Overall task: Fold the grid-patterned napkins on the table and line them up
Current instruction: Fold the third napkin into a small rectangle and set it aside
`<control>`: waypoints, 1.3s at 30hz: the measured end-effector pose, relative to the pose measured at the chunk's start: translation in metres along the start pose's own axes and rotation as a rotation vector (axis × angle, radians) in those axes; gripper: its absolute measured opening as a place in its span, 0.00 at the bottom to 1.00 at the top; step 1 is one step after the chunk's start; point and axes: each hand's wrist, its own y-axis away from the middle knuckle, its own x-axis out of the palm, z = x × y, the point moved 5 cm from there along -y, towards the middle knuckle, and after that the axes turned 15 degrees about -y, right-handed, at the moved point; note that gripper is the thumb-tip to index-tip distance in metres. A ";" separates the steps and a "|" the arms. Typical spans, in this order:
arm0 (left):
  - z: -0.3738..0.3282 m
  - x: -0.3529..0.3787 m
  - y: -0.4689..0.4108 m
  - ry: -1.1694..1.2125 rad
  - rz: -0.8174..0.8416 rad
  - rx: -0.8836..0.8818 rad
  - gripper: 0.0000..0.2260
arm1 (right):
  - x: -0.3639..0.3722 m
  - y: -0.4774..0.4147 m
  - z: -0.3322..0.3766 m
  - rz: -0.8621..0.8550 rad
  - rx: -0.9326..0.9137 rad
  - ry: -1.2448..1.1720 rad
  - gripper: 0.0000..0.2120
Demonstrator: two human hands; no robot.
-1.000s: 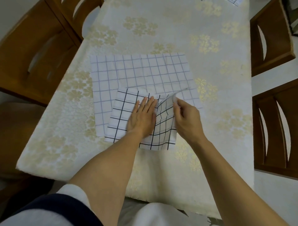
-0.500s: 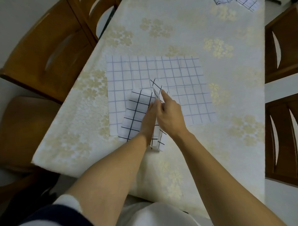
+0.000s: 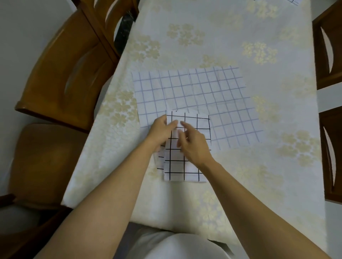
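**Both hands at the folded black-grid napkin**

Nearest to you, below the black-grid napkin (image 3: 187,166), a white garment (image 3: 175,245) covers your lap, and your bare forearms reach up from it over the near edge of the table (image 3: 240,184).

The black-grid napkin lies folded into a tall rectangle, with a second layer showing along its lower left side. Its near half sits on the cream tablecloth (image 3: 185,199) with the pale gold flowers.

Your left hand (image 3: 161,133) grasps this napkin at its left edge. The thumb lies over the top layer near the upper left corner, and the other fingers tuck down at the edge, where they blur.

Your right hand (image 3: 192,146) is over the napkin's middle, released, with its fingers loosely spread and the index finger pointing to the far edge. It is blurred, so you cannot tell whether it presses the cloth or hangs just above it.

Behind the black-grid napkin and partly under its far half, the blue-grid napkin (image 3: 194,92) is spread flat and unfolded. It reaches out further to the right of the black-grid napkin than to the left.

Wooden chairs stand well to the left (image 3: 64,74) and to the right (image 3: 331,157) of the black-grid napkin.

Far beyond it, at the table's far right corner, a scrap of more grid cloth (image 3: 293,1) just shows
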 end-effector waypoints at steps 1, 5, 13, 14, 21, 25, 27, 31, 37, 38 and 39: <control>0.004 -0.001 -0.004 -0.075 -0.028 0.027 0.08 | -0.008 0.000 -0.005 -0.100 0.006 -0.014 0.21; 0.012 -0.007 -0.018 -0.290 -0.139 0.051 0.14 | -0.024 0.003 -0.026 -0.218 -0.121 0.227 0.21; -0.004 -0.015 -0.017 -0.438 -0.353 0.209 0.22 | -0.007 -0.004 -0.070 -0.049 -0.043 0.537 0.30; -0.005 -0.014 -0.011 -0.575 -0.437 0.265 0.24 | -0.006 -0.005 -0.074 -0.046 -0.022 0.542 0.32; 0.014 0.051 0.012 -1.048 -0.262 0.462 0.28 | -0.003 -0.005 -0.083 -0.005 -0.047 0.620 0.35; 0.030 0.059 0.013 -1.158 -0.260 0.433 0.30 | -0.010 -0.005 -0.086 0.019 -0.055 0.665 0.33; 0.030 0.058 0.012 -1.174 -0.253 0.421 0.30 | -0.017 -0.007 -0.085 -0.005 -0.049 0.664 0.33; 0.021 0.059 0.013 -1.157 -0.231 0.404 0.30 | -0.032 -0.012 -0.089 -0.017 -0.018 0.667 0.32; 0.011 0.085 0.021 -1.180 -0.178 0.419 0.29 | -0.041 -0.007 -0.099 0.007 -0.020 0.697 0.34; 0.013 0.088 0.021 -1.177 -0.174 0.407 0.29 | -0.042 -0.008 -0.100 0.009 -0.014 0.702 0.33; 0.014 0.088 0.021 -1.172 -0.180 0.399 0.30 | -0.042 -0.009 -0.099 0.005 -0.014 0.705 0.33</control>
